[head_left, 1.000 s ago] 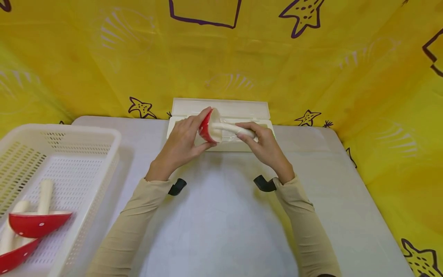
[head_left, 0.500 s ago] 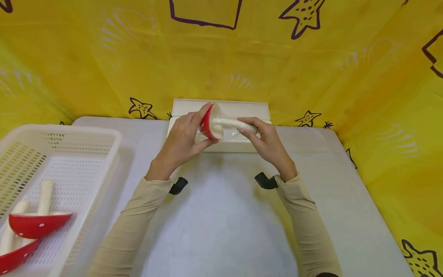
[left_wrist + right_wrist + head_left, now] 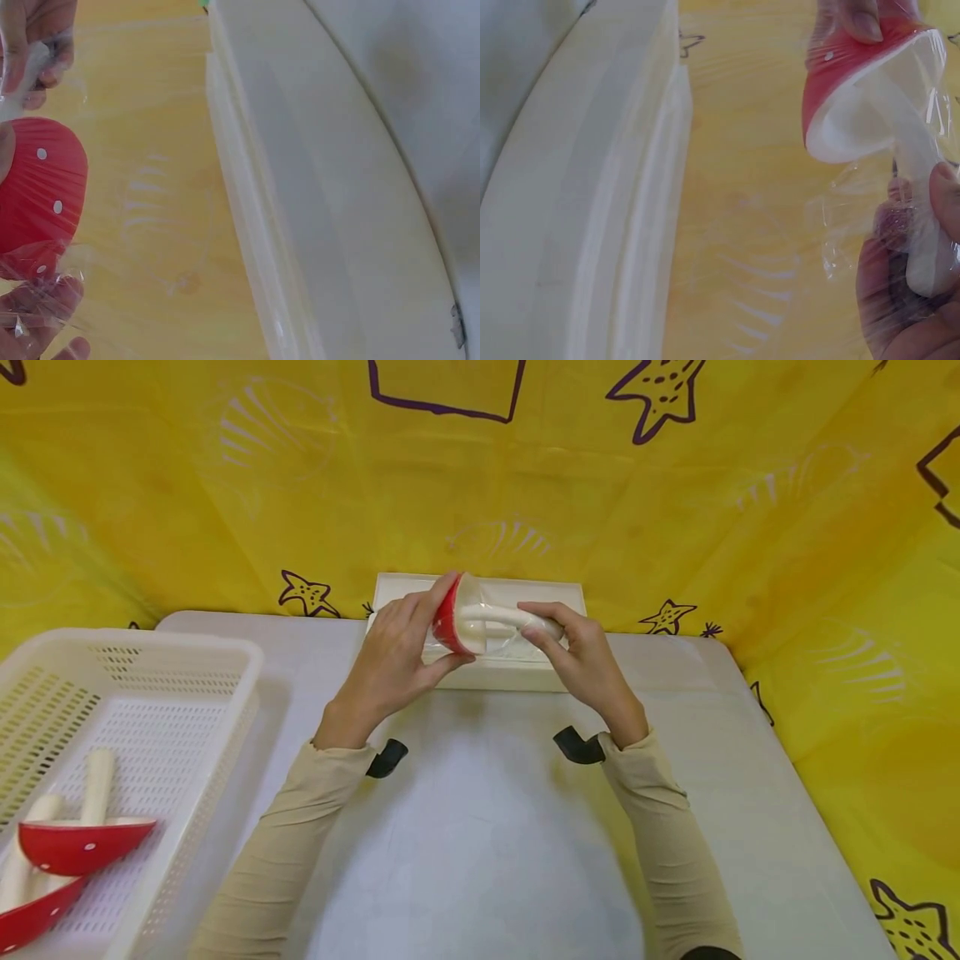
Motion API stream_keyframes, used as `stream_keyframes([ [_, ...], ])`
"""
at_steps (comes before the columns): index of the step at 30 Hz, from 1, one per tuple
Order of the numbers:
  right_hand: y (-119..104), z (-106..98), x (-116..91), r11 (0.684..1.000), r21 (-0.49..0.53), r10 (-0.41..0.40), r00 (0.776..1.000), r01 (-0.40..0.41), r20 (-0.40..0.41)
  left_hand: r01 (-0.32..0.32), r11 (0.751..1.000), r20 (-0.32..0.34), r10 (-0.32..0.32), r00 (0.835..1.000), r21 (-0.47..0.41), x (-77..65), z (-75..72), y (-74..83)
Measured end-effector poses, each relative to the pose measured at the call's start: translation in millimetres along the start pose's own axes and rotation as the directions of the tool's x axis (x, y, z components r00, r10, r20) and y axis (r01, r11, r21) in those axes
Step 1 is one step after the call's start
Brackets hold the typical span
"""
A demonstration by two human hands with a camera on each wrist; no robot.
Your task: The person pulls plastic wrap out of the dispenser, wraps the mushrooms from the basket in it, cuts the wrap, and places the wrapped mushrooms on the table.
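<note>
A mushroom model [image 3: 447, 625] with a white-dotted red cap and a white stem is held up sideways in front of a long white box [image 3: 510, 677]. My left hand [image 3: 392, 653] grips the cap, fingers over its top and thumb beneath. The stem's end is pinched between the thumb and fingers of my right hand [image 3: 588, 658]. Clear plastic film [image 3: 836, 240] wraps the mushroom in the right wrist view. In the left wrist view, film [image 3: 142, 94] stretches from the mushroom toward the box edge. The box's lid [image 3: 540, 595] stands raised behind it.
A white perforated basket [image 3: 243, 672] stands at the left of the pale tabletop [image 3: 465, 827]. Inside it lie more red-capped mushrooms [image 3: 86, 847] with white stems. A yellow patterned cloth [image 3: 480, 477] hangs behind the table and along its right side.
Both hands have raised the mushroom slightly, moving it a little away from the person and up over the box. The grip on cap and stem stays the same.
</note>
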State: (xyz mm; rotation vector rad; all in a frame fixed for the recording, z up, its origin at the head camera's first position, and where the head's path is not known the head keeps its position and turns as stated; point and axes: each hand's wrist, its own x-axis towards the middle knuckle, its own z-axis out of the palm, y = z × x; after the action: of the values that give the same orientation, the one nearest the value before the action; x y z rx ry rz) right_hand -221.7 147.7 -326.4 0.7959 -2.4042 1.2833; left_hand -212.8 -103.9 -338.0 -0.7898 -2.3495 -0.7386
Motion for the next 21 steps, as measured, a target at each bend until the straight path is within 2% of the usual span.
stream_keyframes([
  [12, -5.2, -4.3, 4.8, 0.996, 0.029, -0.084, 0.996, 0.085, -0.031, -0.020, 1.000, -0.033, 0.020, 0.999, 0.010, 5.4, -8.5, 5.9],
  [21, -11.9, -8.2, 7.1, 0.989, 0.039, -0.140, 0.988, 0.143, -0.073, -0.039, 0.999, -0.032, 0.040, 0.999, 0.018, 11.9, -17.5, 12.0],
])
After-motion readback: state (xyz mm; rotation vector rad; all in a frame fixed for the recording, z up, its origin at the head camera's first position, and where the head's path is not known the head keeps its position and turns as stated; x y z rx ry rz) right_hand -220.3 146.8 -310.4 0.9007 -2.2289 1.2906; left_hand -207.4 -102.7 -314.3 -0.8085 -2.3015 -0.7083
